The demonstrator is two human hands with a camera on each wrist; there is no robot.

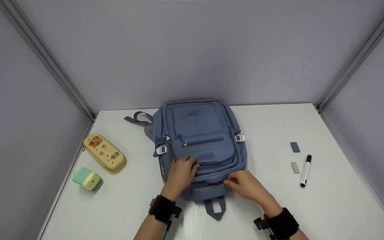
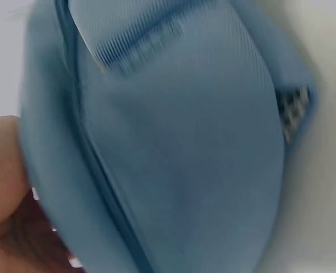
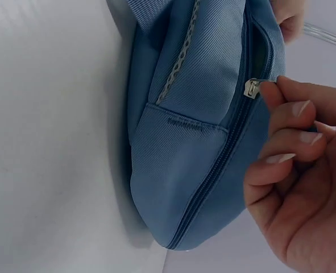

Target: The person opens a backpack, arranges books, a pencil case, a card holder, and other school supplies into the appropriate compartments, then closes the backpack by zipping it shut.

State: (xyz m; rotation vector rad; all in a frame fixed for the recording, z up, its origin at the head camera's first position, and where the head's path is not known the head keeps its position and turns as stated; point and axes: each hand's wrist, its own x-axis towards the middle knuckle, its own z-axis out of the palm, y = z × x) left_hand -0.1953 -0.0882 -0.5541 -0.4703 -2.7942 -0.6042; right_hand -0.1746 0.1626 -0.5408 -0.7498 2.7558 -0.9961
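The blue backpack (image 1: 198, 123) lay in the middle of the white worktop (image 1: 265, 133), its top edge near the back wall (image 1: 198, 50). The right hand (image 1: 245, 186) pinched the pull of the zipper slider (image 3: 251, 89); the left hand (image 1: 182, 171) rested on the front, but whether it gripped I could not tell. The zipper (image 3: 216, 166) seemed only partly open, its longer stretch being closed. More free room lay toward the marker (image 1: 306, 171) than toward the pencil case (image 1: 105, 151).
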